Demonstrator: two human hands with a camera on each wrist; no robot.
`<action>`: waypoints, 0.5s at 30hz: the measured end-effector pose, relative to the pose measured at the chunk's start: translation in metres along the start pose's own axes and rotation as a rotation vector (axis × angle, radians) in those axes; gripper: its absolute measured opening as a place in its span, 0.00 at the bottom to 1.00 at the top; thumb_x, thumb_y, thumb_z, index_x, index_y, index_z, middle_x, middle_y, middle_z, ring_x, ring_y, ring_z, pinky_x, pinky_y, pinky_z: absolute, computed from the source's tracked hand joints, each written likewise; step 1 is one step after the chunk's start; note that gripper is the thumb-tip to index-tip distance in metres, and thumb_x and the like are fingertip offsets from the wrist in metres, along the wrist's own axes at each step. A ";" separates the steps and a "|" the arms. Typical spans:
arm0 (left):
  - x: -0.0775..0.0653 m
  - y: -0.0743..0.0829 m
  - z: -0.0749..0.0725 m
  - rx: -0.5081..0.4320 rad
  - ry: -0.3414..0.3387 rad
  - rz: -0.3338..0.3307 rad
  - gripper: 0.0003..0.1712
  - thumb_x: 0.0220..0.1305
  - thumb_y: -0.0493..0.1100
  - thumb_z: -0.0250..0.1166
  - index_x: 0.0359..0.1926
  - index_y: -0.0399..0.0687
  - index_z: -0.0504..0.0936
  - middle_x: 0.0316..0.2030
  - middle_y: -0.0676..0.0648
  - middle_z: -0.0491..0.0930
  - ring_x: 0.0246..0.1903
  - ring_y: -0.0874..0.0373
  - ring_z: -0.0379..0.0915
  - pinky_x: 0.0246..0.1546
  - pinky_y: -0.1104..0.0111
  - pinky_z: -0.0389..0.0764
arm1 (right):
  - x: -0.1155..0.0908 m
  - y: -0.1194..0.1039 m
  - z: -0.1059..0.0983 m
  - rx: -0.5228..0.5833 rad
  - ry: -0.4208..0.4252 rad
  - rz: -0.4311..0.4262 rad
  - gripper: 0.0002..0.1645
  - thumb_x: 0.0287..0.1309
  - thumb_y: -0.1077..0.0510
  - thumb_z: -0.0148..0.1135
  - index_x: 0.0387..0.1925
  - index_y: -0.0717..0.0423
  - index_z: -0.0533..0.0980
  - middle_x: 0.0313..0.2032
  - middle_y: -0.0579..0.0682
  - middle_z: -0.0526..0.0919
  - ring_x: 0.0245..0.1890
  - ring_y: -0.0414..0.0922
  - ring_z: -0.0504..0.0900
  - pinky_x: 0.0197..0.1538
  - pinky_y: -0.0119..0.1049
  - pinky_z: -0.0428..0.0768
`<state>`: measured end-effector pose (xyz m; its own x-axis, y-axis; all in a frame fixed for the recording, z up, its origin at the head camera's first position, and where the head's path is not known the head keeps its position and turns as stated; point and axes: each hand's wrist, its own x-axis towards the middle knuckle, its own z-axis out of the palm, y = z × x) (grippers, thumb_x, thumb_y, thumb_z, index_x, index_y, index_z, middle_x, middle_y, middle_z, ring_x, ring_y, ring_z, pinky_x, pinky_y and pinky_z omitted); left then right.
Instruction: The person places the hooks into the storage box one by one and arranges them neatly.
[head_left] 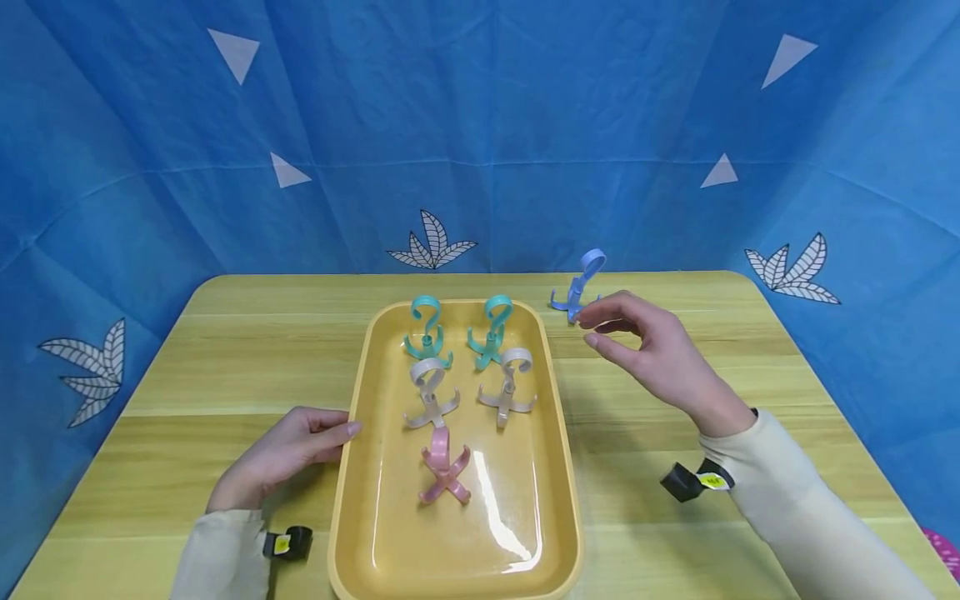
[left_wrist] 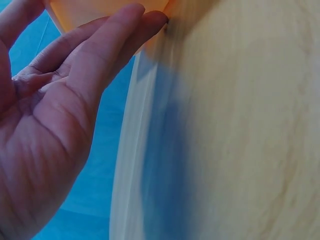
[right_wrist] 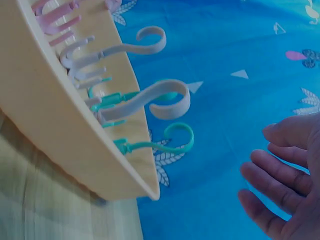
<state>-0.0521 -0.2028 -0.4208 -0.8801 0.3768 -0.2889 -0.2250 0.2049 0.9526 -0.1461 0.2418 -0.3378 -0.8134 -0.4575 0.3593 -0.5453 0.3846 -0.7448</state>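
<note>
My left hand point(head_left: 292, 450) holds the left rim of a yellow tray point(head_left: 558, 467); its thumb lies over the rim, its fingers point(left_wrist: 95, 55) along the outer wall. In the tray stand two teal four-claw hanging hooks point(head_left: 427, 340), two pale grey ones point(head_left: 506, 400) and a pink one point(head_left: 446, 479). Beyond the tray's far right corner, a blue four-claw hook point(head_left: 576, 292) stands on the table. My right hand point(head_left: 648, 346) is beside it with loosely bent fingers, thumb and fingertips apart; no object shows between them in the right wrist view.
The tray rests on a light wooden table point(head_left: 232, 358). A blue cloth point(head_left: 495, 125) with white triangles and leaf prints hangs behind the table and along its sides. A bright pink item point(head_left: 943, 550) shows at the right edge.
</note>
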 end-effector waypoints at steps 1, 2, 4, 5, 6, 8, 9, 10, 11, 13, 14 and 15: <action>0.000 0.000 0.000 -0.004 -0.003 0.002 0.29 0.74 0.44 0.57 0.62 0.20 0.67 0.54 0.31 0.77 0.49 0.47 0.79 0.50 0.66 0.79 | 0.000 0.001 -0.001 0.000 0.007 0.004 0.13 0.63 0.67 0.64 0.49 0.60 0.79 0.46 0.48 0.82 0.46 0.45 0.81 0.54 0.40 0.77; 0.001 0.000 0.000 -0.011 -0.010 0.005 0.29 0.74 0.43 0.57 0.62 0.20 0.68 0.53 0.30 0.77 0.49 0.46 0.79 0.49 0.65 0.79 | 0.000 0.002 -0.001 0.003 0.014 0.009 0.12 0.63 0.66 0.65 0.48 0.60 0.79 0.45 0.47 0.81 0.46 0.45 0.80 0.55 0.40 0.77; 0.002 0.000 0.000 -0.023 -0.022 0.009 0.28 0.74 0.43 0.57 0.62 0.20 0.68 0.53 0.30 0.78 0.49 0.46 0.79 0.49 0.65 0.79 | -0.001 0.005 -0.002 0.014 0.024 0.020 0.12 0.62 0.66 0.65 0.48 0.59 0.79 0.45 0.47 0.81 0.46 0.45 0.80 0.55 0.41 0.77; 0.002 0.000 0.000 -0.027 -0.027 0.011 0.28 0.75 0.43 0.57 0.62 0.20 0.68 0.53 0.30 0.78 0.49 0.46 0.79 0.49 0.64 0.79 | -0.001 0.006 -0.002 0.018 0.028 0.024 0.12 0.62 0.66 0.65 0.48 0.59 0.79 0.45 0.47 0.81 0.46 0.45 0.79 0.54 0.42 0.77; 0.002 -0.001 0.001 -0.029 -0.031 0.014 0.28 0.75 0.42 0.56 0.62 0.20 0.68 0.53 0.30 0.78 0.49 0.46 0.79 0.49 0.64 0.80 | -0.002 0.006 -0.002 0.017 0.031 0.027 0.12 0.62 0.66 0.65 0.47 0.58 0.79 0.45 0.47 0.81 0.46 0.46 0.79 0.54 0.42 0.77; 0.003 -0.001 0.000 -0.024 -0.029 0.014 0.28 0.75 0.43 0.57 0.62 0.20 0.69 0.52 0.31 0.79 0.48 0.46 0.80 0.49 0.63 0.80 | -0.001 0.008 -0.003 0.015 0.034 0.033 0.11 0.63 0.65 0.64 0.47 0.58 0.79 0.46 0.47 0.80 0.47 0.47 0.79 0.54 0.43 0.77; 0.003 -0.001 0.000 -0.014 -0.023 0.012 0.27 0.74 0.43 0.57 0.61 0.21 0.70 0.51 0.32 0.79 0.47 0.47 0.80 0.48 0.64 0.80 | 0.000 0.009 -0.003 0.014 0.033 0.036 0.11 0.63 0.65 0.64 0.47 0.57 0.79 0.46 0.47 0.80 0.47 0.48 0.79 0.55 0.44 0.77; 0.002 -0.002 0.000 -0.003 -0.020 0.011 0.27 0.75 0.43 0.56 0.61 0.21 0.70 0.50 0.32 0.80 0.47 0.48 0.80 0.48 0.64 0.80 | 0.000 0.010 -0.003 0.012 0.034 0.040 0.11 0.64 0.65 0.64 0.47 0.57 0.79 0.46 0.48 0.80 0.48 0.48 0.78 0.55 0.44 0.77; 0.002 -0.002 0.000 0.003 -0.017 0.011 0.26 0.75 0.43 0.56 0.60 0.21 0.71 0.50 0.32 0.80 0.47 0.48 0.80 0.48 0.65 0.80 | 0.001 0.011 -0.003 0.008 0.035 0.047 0.11 0.64 0.64 0.64 0.47 0.58 0.79 0.46 0.48 0.80 0.48 0.48 0.78 0.56 0.45 0.76; 0.002 -0.003 0.000 0.019 -0.012 0.012 0.26 0.75 0.44 0.56 0.59 0.22 0.73 0.49 0.33 0.80 0.47 0.48 0.81 0.47 0.65 0.80 | 0.003 0.014 -0.004 -0.005 0.043 0.068 0.11 0.65 0.63 0.64 0.48 0.57 0.80 0.47 0.49 0.80 0.50 0.46 0.77 0.58 0.46 0.75; 0.002 -0.003 0.000 0.023 -0.014 0.014 0.26 0.75 0.44 0.56 0.59 0.23 0.73 0.50 0.33 0.80 0.47 0.48 0.80 0.48 0.65 0.80 | 0.004 0.016 -0.004 -0.011 0.049 0.084 0.11 0.65 0.62 0.64 0.48 0.57 0.80 0.47 0.49 0.80 0.50 0.45 0.77 0.58 0.47 0.74; 0.002 -0.003 0.000 0.023 -0.017 0.016 0.26 0.75 0.44 0.56 0.59 0.23 0.73 0.50 0.33 0.80 0.47 0.48 0.80 0.48 0.65 0.80 | 0.004 0.018 -0.005 -0.017 0.057 0.101 0.11 0.65 0.61 0.63 0.48 0.56 0.80 0.47 0.49 0.80 0.51 0.45 0.76 0.59 0.48 0.73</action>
<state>-0.0533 -0.2027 -0.4244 -0.8764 0.3950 -0.2754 -0.2009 0.2197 0.9547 -0.1602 0.2506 -0.3470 -0.8742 -0.3700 0.3144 -0.4630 0.4400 -0.7695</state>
